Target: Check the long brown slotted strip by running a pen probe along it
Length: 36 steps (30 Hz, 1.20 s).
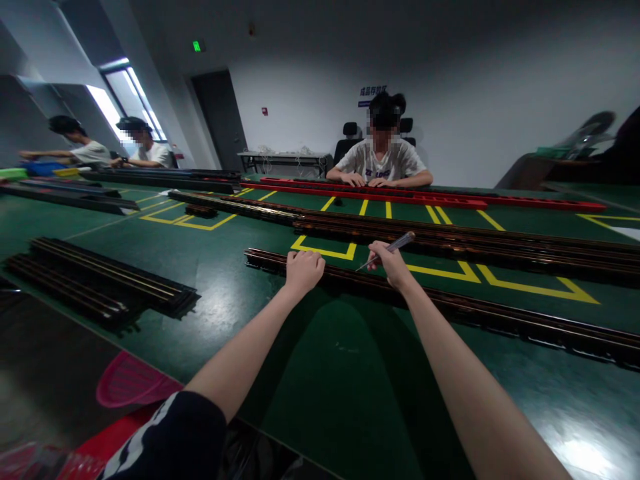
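Observation:
A long dark rail-like strip (480, 308) with coppery lines lies across the green table in front of me. Near its left end, my left hand (304, 275) is closed over it, fingers curled around its far side. My right hand (389, 264) grips a screwdriver (401, 242) with a clear handle, slanted so its thin shaft points down and left. The shaft's tip is at the strip, between my two hands; whether it touches cannot be made out. Behind the strip lies a bundle of similar long strips (450, 239).
Shorter dark strips (105, 273) lie at the left table edge. A long red strip (425, 195) runs along the far side, where a person (383, 153) sits with both hands on it. Two more people work at far left. A pink basket (133, 381) is below the table edge.

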Each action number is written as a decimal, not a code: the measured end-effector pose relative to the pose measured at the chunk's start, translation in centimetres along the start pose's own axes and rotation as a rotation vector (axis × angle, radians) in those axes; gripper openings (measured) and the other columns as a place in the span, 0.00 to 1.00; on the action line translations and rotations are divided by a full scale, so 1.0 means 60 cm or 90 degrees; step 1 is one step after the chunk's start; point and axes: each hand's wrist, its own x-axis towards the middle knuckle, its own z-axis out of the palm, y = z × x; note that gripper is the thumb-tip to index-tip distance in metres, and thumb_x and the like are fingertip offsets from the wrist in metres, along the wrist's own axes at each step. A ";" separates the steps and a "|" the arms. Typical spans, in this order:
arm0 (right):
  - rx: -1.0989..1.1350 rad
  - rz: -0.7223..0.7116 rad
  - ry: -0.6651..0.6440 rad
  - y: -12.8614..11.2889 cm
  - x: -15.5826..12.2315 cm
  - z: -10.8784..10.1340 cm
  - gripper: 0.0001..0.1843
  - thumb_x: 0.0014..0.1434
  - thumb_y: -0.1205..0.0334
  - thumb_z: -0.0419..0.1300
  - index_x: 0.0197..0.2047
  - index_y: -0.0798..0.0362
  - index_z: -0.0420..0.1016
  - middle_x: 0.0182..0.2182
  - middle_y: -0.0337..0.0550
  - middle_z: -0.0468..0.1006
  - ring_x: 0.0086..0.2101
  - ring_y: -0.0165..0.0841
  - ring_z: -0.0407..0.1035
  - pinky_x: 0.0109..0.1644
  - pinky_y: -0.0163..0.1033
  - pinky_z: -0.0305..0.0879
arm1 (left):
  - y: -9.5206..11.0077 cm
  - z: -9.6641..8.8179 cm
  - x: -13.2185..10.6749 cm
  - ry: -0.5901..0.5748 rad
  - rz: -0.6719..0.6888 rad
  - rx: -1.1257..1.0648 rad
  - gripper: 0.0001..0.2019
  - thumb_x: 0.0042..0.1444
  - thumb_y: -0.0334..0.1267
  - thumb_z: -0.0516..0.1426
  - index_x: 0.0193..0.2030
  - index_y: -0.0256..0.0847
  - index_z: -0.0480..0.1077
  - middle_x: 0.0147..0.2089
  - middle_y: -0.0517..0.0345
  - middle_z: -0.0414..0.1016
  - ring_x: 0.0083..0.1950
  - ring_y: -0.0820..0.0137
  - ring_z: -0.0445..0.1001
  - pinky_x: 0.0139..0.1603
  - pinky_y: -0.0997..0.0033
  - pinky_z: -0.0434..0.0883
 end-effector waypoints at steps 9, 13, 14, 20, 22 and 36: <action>-0.048 -0.015 0.006 -0.013 -0.012 -0.002 0.16 0.52 0.53 0.59 0.18 0.51 0.65 0.14 0.35 0.67 0.19 0.28 0.64 0.30 0.36 0.63 | 0.016 -0.006 -0.009 0.019 0.055 -0.005 0.20 0.64 0.39 0.42 0.34 0.39 0.73 0.42 0.49 0.79 0.43 0.63 0.73 0.52 0.57 0.60; -0.049 -0.011 0.018 -0.018 -0.016 -0.002 0.15 0.51 0.54 0.58 0.18 0.51 0.65 0.14 0.35 0.68 0.19 0.29 0.65 0.31 0.37 0.63 | 0.034 -0.008 -0.016 0.031 0.107 -0.004 0.20 0.64 0.38 0.41 0.36 0.39 0.74 0.43 0.49 0.78 0.44 0.62 0.73 0.52 0.57 0.60; -0.046 -0.011 0.025 -0.020 -0.018 -0.002 0.15 0.51 0.55 0.58 0.17 0.51 0.65 0.13 0.35 0.67 0.19 0.29 0.64 0.31 0.37 0.63 | 0.038 -0.007 -0.018 0.036 0.120 -0.012 0.20 0.65 0.38 0.41 0.36 0.38 0.74 0.43 0.49 0.78 0.44 0.63 0.73 0.52 0.57 0.60; -0.034 -0.009 -0.008 -0.033 -0.025 -0.020 0.15 0.48 0.53 0.60 0.17 0.51 0.65 0.14 0.35 0.68 0.19 0.29 0.66 0.32 0.38 0.63 | 0.053 0.002 -0.022 0.042 0.153 -0.016 0.19 0.65 0.37 0.43 0.37 0.38 0.75 0.42 0.50 0.79 0.44 0.64 0.73 0.50 0.59 0.62; -0.026 -0.001 -0.028 -0.035 -0.028 -0.033 0.16 0.47 0.52 0.61 0.17 0.51 0.65 0.14 0.36 0.69 0.19 0.29 0.65 0.31 0.38 0.63 | 0.057 0.005 -0.022 0.046 0.153 -0.014 0.19 0.65 0.36 0.43 0.37 0.38 0.75 0.42 0.51 0.79 0.44 0.64 0.73 0.49 0.60 0.63; -0.034 0.003 -0.036 -0.026 -0.045 -0.080 0.18 0.50 0.47 0.62 0.20 0.52 0.68 0.17 0.37 0.71 0.23 0.30 0.68 0.36 0.39 0.64 | 0.104 0.004 -0.006 -0.027 0.077 -0.044 0.21 0.64 0.36 0.42 0.34 0.36 0.75 0.40 0.50 0.79 0.42 0.65 0.75 0.45 0.63 0.67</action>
